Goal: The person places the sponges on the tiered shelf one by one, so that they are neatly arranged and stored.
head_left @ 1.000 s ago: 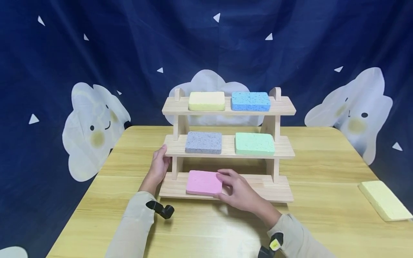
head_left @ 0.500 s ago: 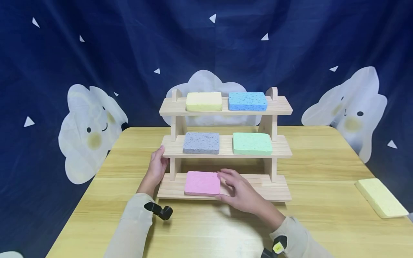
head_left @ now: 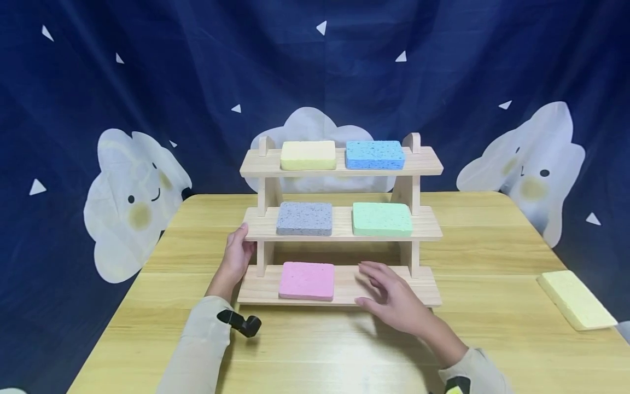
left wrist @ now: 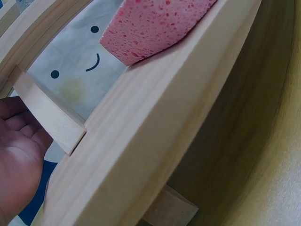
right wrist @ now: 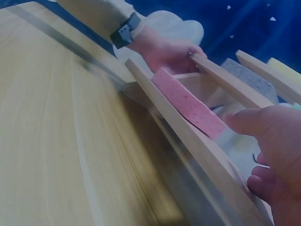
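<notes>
A three-tier wooden display stand (head_left: 428, 224) stands on the table. My left hand (head_left: 237, 254) grips the left end of its middle shelf, thumb on top; in the left wrist view the fingers go behind a wooden upright (left wrist: 51, 110). On the bottom shelf a pink sponge (head_left: 306, 280) lies flat, left of the middle. To its right, my right hand (head_left: 398, 301) hovers over the shelf's front edge, fingers loosely bent, nothing held, apart from the sponge. A grey sponge (head_left: 304, 219) and a mint-green sponge (head_left: 381, 219) lie on the middle shelf.
The top shelf bears a pale yellow sponge (head_left: 308, 155) and a blue sponge (head_left: 375, 155). Another pale yellow sponge (head_left: 576, 300) lies on the table (head_left: 492, 251) near its right edge. A dark blue curtain (head_left: 206, 71) with cloud prints hangs behind.
My right hand has let go of the pink sponge and moved to the right. The sponge stays on the bottom shelf. My left hand keeps its grip; the whole view has shifted slightly.
</notes>
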### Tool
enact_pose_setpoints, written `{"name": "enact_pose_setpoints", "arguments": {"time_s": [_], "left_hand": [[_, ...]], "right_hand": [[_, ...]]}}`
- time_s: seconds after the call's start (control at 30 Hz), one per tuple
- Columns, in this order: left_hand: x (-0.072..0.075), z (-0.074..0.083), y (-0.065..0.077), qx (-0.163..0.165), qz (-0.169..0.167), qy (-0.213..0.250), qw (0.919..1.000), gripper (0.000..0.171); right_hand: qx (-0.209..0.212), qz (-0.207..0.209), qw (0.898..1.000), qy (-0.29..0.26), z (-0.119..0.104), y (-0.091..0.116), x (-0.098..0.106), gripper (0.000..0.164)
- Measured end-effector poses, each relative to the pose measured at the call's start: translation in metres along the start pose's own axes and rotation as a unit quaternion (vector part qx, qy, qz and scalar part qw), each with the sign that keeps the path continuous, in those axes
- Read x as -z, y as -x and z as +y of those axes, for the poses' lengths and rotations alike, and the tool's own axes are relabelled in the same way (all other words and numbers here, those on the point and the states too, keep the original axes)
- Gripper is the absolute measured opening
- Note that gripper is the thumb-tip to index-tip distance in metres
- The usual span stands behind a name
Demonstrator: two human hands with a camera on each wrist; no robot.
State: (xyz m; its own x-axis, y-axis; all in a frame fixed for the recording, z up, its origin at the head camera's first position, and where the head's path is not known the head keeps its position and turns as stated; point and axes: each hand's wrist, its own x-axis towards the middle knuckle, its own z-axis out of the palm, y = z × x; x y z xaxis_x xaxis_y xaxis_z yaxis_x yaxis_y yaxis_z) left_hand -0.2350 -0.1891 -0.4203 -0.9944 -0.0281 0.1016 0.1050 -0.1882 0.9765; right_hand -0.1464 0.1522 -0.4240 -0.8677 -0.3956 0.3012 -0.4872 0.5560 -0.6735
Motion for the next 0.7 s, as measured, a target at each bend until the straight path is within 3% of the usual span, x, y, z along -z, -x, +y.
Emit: {"name": "enact_pose_setpoints", "arguments": {"time_s": [0.37, 0.7], "left_hand": [[-0.001, 0.002, -0.001, 0.028, -0.006, -0.008, 0.9996, 0.054], [-0.001, 0.002, -0.001, 0.011, 0.002, -0.012, 0.9999, 0.054]], "right_hand": [[-0.018, 0.028, 0.999, 0.007, 0.015, 0.031, 0.034, 0.057], [-0.051, 0.084, 0.995, 0.022, 0.027, 0.059, 0.07, 0.05]]}}
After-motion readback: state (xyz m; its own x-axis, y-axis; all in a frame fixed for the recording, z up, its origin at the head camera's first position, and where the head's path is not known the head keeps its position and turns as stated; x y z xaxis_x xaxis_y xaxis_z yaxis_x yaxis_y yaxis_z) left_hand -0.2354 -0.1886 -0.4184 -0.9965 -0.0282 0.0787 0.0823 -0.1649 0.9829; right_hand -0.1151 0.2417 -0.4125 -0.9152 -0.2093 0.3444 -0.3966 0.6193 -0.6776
